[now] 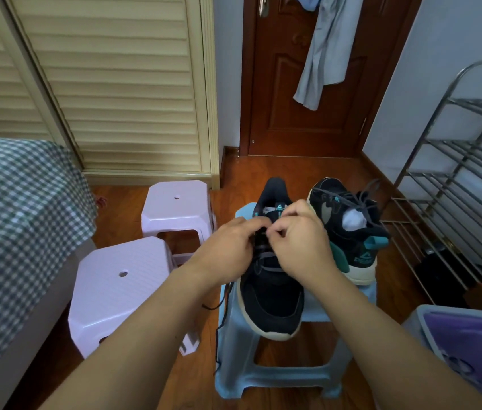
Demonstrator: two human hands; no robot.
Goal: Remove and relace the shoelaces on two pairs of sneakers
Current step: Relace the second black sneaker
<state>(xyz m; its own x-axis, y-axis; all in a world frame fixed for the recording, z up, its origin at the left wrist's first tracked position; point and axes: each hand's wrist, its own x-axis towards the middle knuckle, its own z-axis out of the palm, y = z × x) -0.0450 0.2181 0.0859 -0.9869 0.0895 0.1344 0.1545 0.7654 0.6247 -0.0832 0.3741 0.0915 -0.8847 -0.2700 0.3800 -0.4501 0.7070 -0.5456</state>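
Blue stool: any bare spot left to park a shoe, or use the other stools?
The blue stool is crowded: the near sneaker under the left hand and right hand, and the second sneaker beside it, fill its top. Both tops are bare on the near lilac stool, by the bed, and the far lilac stool, by the louvred doors.

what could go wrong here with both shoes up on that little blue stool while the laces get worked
1. The near sneaker has its toe past the blue stool edge; a hard tug by the left hand or right hand might tip it off.
2. A loose lace end hangs beside the stool and could snag.
3. The second sneaker lies tilted near the far edge and may slide.
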